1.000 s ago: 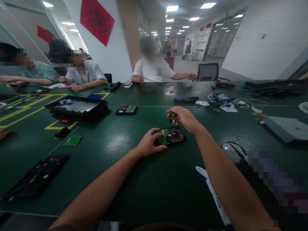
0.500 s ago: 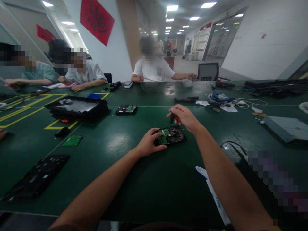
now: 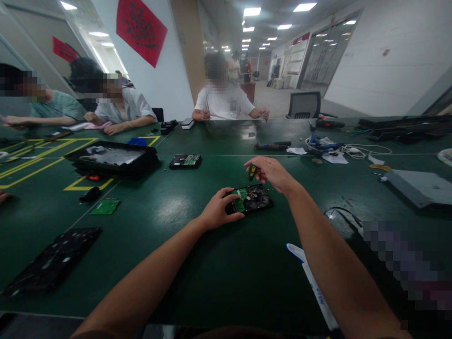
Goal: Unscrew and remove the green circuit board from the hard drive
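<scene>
A hard drive point(image 3: 259, 197) lies on the green table, its green circuit board facing up at the left end. My left hand point(image 3: 219, 209) grips that left end, thumb along the near edge and fingers along the far one. Above the drive, my right hand point(image 3: 270, 173) has its fingers closed around a screwdriver point(image 3: 252, 171) with a black and yellow handle, held upright over the board. The screwdriver's tip is too fine to make out, so I cannot tell whether it touches a screw. Tiny pieces lie just beyond the drive's right corner.
Left of me are a second hard drive point(image 3: 185, 161), a black tray point(image 3: 113, 157), a loose green circuit board point(image 3: 106, 206) and a black panel point(image 3: 54, 259). Rightward lie a grey metal box point(image 3: 420, 188), tangled cables point(image 3: 325, 142) and a power tool point(image 3: 271, 146). Several people sit across the table.
The screwdriver handle has turned in my right fingers, showing its yellow part. My left hand and the drive stay put. The person opposite has drawn one hand inward.
</scene>
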{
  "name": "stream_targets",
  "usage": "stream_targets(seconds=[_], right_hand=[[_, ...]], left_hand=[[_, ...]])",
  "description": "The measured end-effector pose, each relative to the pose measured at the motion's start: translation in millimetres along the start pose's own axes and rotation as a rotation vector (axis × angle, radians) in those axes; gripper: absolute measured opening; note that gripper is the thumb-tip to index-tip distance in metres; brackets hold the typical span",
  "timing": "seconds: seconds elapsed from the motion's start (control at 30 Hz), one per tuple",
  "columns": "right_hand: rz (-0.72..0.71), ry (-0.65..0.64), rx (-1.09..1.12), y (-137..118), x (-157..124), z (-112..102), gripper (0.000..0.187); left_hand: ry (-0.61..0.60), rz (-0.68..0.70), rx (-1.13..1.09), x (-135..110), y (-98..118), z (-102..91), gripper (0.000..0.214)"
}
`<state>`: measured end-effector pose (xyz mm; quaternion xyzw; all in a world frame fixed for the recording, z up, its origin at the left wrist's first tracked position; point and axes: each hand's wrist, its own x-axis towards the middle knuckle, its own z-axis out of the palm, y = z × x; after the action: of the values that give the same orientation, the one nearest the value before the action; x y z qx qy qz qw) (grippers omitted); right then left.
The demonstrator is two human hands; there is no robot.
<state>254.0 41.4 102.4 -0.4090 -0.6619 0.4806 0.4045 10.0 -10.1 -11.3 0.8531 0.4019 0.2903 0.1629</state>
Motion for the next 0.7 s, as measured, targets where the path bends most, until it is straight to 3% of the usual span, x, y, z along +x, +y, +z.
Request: stream_targets(seconds=[0.7], right_hand=[[-0.010, 0.011, -0.008, 4.2, 2.0, 1.1, 0.027]], left_hand=[[0.000, -0.017, -0.002, -0.3, 1.9, -0.4, 0.068]])
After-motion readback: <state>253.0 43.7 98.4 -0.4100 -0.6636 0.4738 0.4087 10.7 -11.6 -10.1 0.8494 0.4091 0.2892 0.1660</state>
